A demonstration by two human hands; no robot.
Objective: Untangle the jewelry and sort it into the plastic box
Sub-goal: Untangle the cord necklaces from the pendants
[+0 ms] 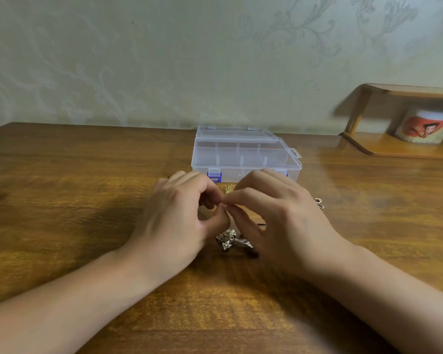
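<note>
Left hand (179, 215): fingers curled, thumb and forefinger pinched together at the meeting point with the other hand, above the table; what they pinch is too fine to see, probably a thin chain or cord of the jewelry.
Right hand (274, 215): fingers curled the same way, thumb and forefinger tips pressed against those of the left hand, seemingly nipping the same fine strand.
Tangled jewelry (232, 240): a small silvery cluster with star-shaped charms, lying on the table just below and between the two hands, with a dark cord running out of it toward the right hand.
Gold piece (229, 187): a small gold-coloured bit on the table between the hands and the box front.
Silver clasp (319, 202): a small silvery piece on the table just right of the right hand.
Plastic box (246, 154): clear, with divided compartments and blue latches on its front, lid lying shut, standing on the table just beyond the hands; the compartments look empty.
Table (62, 200): brown wood, pushed against a patterned wall.
Shelf (394, 146): a low wooden one at the far right, holding a printed mug (425, 127).
</note>
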